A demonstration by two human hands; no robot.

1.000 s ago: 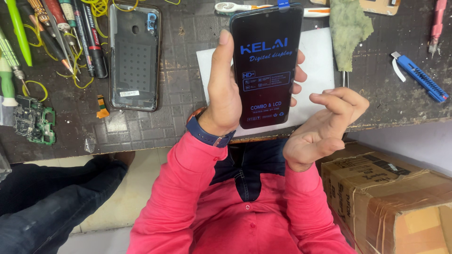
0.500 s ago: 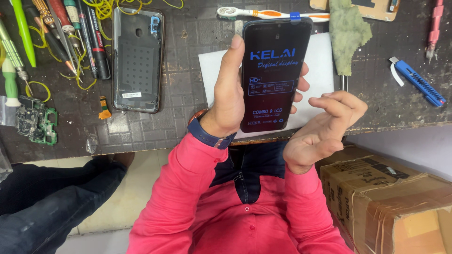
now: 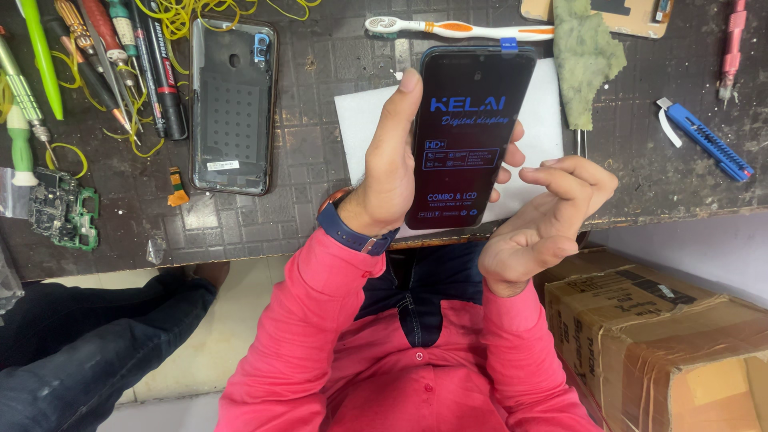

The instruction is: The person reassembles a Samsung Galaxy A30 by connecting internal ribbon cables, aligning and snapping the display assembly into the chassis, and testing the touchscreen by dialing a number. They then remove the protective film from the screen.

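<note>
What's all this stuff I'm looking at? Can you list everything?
phone screen: 1, black, blue print, held upright in left hand
phone shell: 1, dark, on bench, left
toothbrush: 1, white and orange, top
paper sheet: 1, white, under the screen
rag: 1, green, top right
cutter: 1, blue, right
circuit board: 1, green, far left
cardboard box: 1, brown, lower right
left hand: grips screen
right hand: empty, curled beside it
</note>
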